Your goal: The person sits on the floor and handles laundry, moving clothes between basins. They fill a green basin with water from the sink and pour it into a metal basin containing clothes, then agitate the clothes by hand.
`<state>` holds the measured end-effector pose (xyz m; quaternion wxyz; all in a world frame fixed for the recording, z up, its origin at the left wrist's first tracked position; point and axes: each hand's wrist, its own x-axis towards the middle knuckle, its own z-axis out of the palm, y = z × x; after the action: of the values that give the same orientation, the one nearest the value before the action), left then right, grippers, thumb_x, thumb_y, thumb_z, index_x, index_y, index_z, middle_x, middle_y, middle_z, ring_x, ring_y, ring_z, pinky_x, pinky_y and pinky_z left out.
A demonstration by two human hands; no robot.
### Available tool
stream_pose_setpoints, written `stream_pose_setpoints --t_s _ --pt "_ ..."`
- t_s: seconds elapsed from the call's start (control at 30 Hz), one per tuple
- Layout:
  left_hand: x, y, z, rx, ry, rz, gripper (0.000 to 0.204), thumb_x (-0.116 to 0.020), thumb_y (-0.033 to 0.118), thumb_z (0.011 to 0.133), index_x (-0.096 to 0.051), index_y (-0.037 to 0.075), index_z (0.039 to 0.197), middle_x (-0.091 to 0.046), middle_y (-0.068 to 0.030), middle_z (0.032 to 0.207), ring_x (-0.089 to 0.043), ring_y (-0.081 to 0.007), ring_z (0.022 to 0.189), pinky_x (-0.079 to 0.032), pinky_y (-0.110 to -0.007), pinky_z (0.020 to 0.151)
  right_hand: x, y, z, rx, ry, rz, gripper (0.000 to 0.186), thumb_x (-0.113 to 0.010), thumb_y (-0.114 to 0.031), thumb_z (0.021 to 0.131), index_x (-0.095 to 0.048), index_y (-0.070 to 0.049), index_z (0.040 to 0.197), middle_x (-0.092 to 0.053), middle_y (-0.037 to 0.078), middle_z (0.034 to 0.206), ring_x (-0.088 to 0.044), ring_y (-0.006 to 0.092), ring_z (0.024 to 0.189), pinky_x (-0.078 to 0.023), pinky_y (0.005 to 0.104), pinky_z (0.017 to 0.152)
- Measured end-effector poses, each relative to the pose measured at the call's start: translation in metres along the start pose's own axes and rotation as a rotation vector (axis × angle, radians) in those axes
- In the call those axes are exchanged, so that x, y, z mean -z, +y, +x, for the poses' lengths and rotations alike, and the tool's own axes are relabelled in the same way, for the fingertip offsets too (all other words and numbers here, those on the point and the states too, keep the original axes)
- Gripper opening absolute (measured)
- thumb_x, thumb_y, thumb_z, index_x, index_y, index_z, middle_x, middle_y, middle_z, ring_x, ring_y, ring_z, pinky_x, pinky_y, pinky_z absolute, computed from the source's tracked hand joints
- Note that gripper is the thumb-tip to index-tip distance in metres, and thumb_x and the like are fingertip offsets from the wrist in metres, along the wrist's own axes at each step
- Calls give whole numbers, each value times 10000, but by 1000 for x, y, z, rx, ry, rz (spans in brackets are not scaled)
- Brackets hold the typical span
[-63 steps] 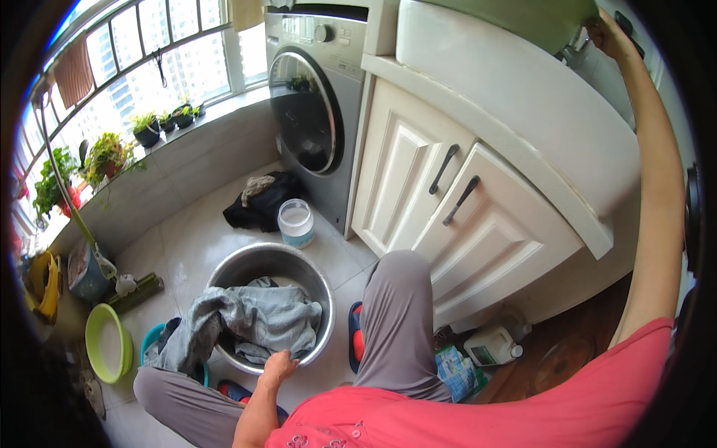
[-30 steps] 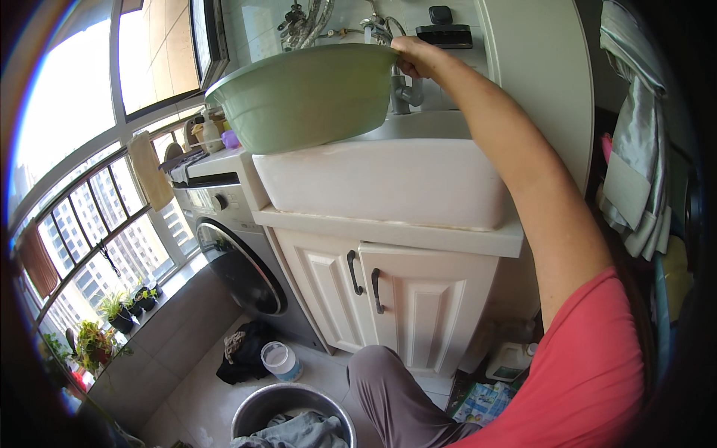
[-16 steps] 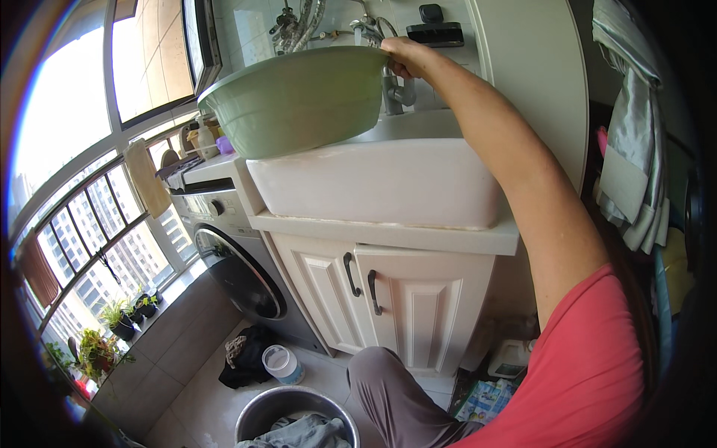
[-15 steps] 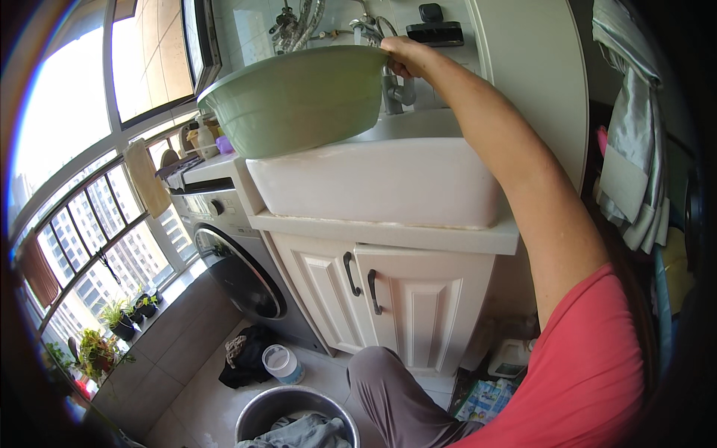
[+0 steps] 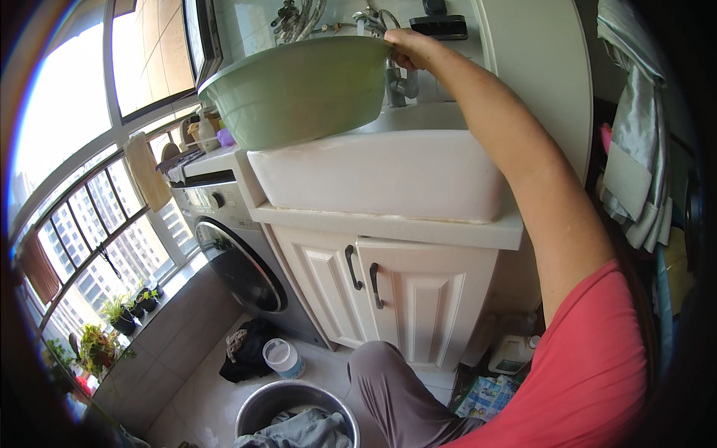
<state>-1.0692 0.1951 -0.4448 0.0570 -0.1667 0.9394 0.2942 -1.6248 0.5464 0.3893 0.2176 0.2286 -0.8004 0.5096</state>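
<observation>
A large pale green basin [image 5: 299,93] rests tilted on the left part of the white sink [image 5: 373,175]. My right hand [image 5: 407,51] is closed on the right end of its rim, fingers curled under the edge. Just behind the rim, a tap [image 5: 364,16] shows what looks like a stream of water falling into the basin. Below my hand stands a second grey tap [image 5: 398,88] at the sink. The high side wall hides the inside of the basin. My left hand is out of sight.
A metal tub [image 5: 258,403] with wet-looking grey clothes [image 5: 306,431] stands on the floor, beside a clear bucket [image 5: 282,357] and a dark cloth heap [image 5: 246,349]. Left of the sink cabinet [image 5: 426,299] is a washing machine [image 5: 239,261]. Potted plants [image 5: 116,313] line the window ledge.
The view has shifted slightly, and the basin's rim and my right hand sit a little higher in it. My grip on the rim is the same.
</observation>
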Motion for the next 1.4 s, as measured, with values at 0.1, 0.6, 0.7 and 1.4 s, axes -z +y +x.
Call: stream_pose_setpoints --t_s 0.1,0.6,0.7,1.4 --pt "15 24 -12 49 -9 -66 323 -594 337 872 -701 33 896 -665 -233 827 -616 -435 764 -468 -518 649 -10 -11 -15 33 -9 21 288 -521 -215 697 -310 -145 513 -311 25 450 -266 126 342 -168 309 366" --pt "-16 -22 3 -76 54 70 361 -578 380 870 -683 35 843 -649 -234 815 -602 -435 794 -469 -517 689 1 -3 -4 -42 19 22 319 -526 -245 717 -316 -149 497 -346 33 445 -299 132 341 -173 315 370" --pt "-16 -7 -3 10 9 61 317 -560 341 878 -695 55 854 -654 -215 836 -614 -408 805 -477 -501 694 -12 -12 -4 -10 -9 -11 315 -529 -252 716 -340 -136 492 -366 48 445 -325 147 338 -180 327 369" --pt "-11 -12 0 -16 34 46 389 -630 425 850 -692 49 931 -679 -216 887 -635 -410 852 -501 -483 737 -2 -4 -3 -15 3 -15 306 -516 -204 716 -306 -151 499 -325 26 441 -273 136 339 -184 319 366"
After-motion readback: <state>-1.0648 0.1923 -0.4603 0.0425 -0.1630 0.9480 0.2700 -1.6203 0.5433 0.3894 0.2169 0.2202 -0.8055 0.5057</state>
